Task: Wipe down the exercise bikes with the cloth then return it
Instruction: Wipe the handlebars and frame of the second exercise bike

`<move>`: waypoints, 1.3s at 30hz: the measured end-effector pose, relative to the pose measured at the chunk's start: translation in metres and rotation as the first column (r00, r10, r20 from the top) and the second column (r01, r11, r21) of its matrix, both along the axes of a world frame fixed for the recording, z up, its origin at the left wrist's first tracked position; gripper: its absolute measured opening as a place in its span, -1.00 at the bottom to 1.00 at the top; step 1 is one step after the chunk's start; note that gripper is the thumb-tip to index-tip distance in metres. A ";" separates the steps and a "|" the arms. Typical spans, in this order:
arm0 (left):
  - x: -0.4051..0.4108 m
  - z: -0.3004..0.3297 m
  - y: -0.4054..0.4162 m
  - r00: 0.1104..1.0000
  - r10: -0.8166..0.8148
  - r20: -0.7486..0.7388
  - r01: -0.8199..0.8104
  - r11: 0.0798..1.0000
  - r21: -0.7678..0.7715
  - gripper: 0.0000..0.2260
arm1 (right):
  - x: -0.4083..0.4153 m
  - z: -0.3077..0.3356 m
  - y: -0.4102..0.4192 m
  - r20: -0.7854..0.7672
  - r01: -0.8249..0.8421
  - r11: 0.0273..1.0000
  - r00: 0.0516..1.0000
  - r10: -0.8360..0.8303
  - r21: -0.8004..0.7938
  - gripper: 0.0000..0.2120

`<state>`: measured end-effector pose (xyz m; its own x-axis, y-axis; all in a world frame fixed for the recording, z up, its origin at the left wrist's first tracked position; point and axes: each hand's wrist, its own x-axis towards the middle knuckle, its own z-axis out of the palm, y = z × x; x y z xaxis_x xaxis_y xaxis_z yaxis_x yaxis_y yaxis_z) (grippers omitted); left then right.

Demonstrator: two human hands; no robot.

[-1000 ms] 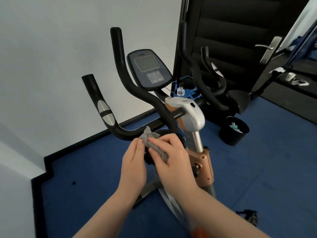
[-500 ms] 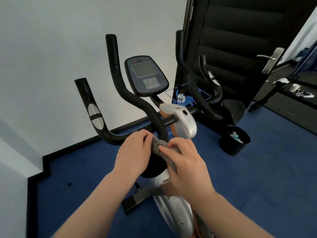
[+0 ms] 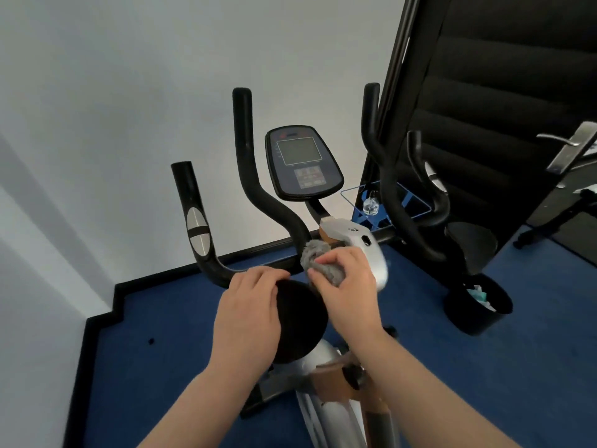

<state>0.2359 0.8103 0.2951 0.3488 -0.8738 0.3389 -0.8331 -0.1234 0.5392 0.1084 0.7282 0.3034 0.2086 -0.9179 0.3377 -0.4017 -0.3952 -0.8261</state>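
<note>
At frame center, the right hand (image 3: 347, 287) pinches a bunched grey cloth (image 3: 318, 261) against the exercise bike's handlebar (image 3: 268, 202), the left hand (image 3: 248, 315) relaxed on a black knob (image 3: 300, 321).

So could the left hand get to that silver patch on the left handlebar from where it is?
Probably yes. The left hand rests on a black round part; the silver patch lies up-left, with nothing between them.

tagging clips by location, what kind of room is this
Probably a small home or private gym room. An exercise bike with a console fills the view, a folded-up treadmill deck leans by the wall, and the floor is blue carpet. The right hand holds a grey cloth against the bike.
</note>
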 end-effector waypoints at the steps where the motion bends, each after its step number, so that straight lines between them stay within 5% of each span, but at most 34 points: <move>1: 0.001 0.000 0.001 1.000 0.006 0.013 -0.006 1.000 -0.002 -0.72 | -0.003 -0.008 0.002 0.016 -0.011 1.000 1.000 0.011 -0.018 -0.86; 7: 0.009 0.003 -0.003 0.999 -0.046 -0.016 0.047 0.993 0.110 -0.63 | -0.038 -0.034 0.018 0.087 -0.199 0.977 0.977 0.193 0.076 -0.68; 13: 0.024 0.018 -0.011 0.976 -0.176 -0.125 0.191 0.975 0.115 -0.62 | 0.004 -0.010 -0.018 -0.040 -0.050 0.980 0.998 0.043 -0.193 -0.79; 18: 0.049 0.028 -0.028 0.980 -0.199 0.021 0.191 0.962 0.196 -0.47 | 0.024 0.004 -0.040 -0.055 -0.028 0.990 0.998 0.020 -0.138 -0.83; 24: 0.050 0.017 -0.030 0.975 -0.219 0.018 0.210 0.954 0.213 -0.37 | 0.001 -0.020 -0.009 0.031 0.168 0.978 0.986 -0.166 -0.123 -0.72; 39: 0.061 0.020 -0.041 0.952 -0.307 0.004 0.299 0.929 0.221 -0.44 | 0.020 -0.003 -0.034 -0.031 0.090 0.985 0.995 -0.095 -0.147 -0.84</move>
